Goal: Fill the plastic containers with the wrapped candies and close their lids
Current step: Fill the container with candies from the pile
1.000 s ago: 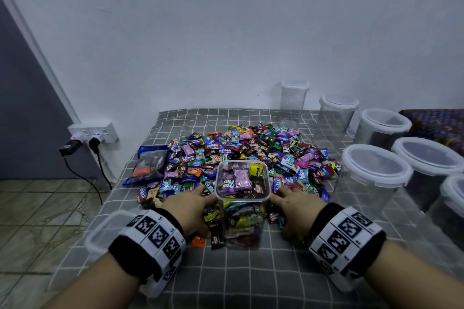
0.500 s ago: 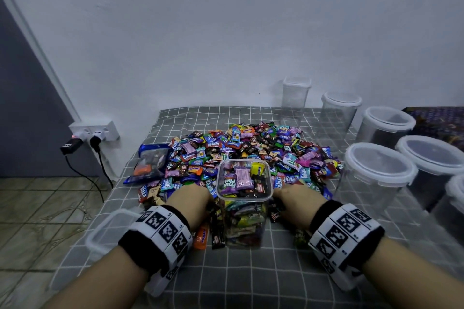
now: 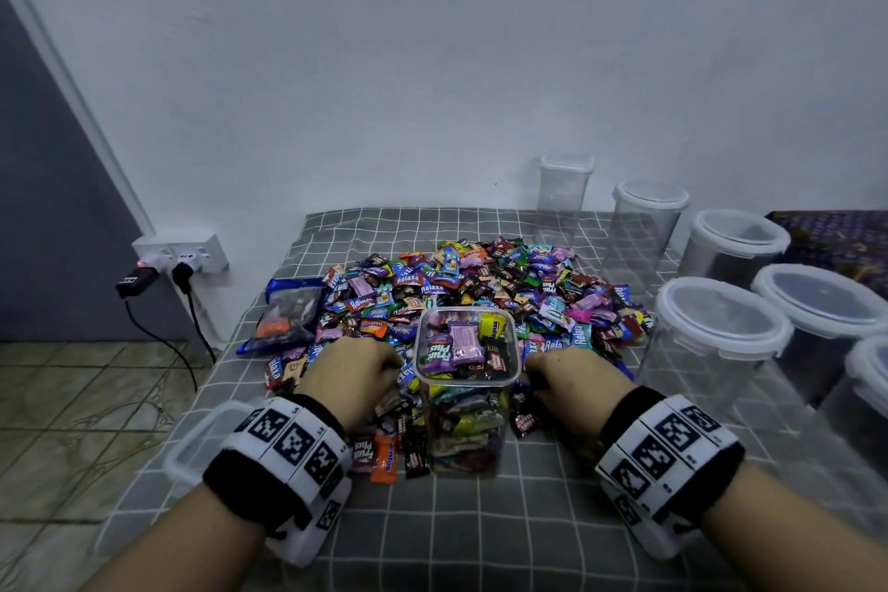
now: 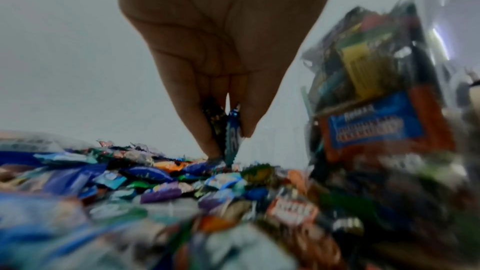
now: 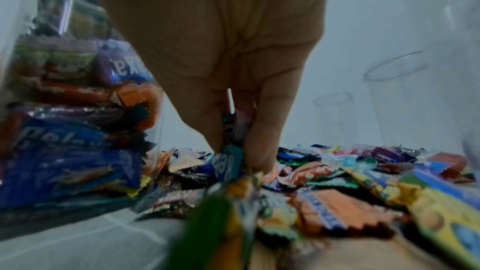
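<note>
Left hand (image 3: 353,380) clamped on small bunch of foil-wrapped candies (image 4: 228,130), blue wrapper pinched at fingertips (image 4: 207,145). Right hand (image 3: 574,382) likewise closed on teal "Relaxa" sweet (image 5: 228,163). Flanked tall clear square plastic container (image 3: 466,394), lidless and nearly brimful, placed close for short drops. Legible inside: "Fruit Plus", "mentos". Loose multicoloured candy heap (image 3: 480,288) just behind on grey checked cloth (image 3: 480,519). Lidded empty clear tubs (image 3: 721,332) queued at right.
</note>
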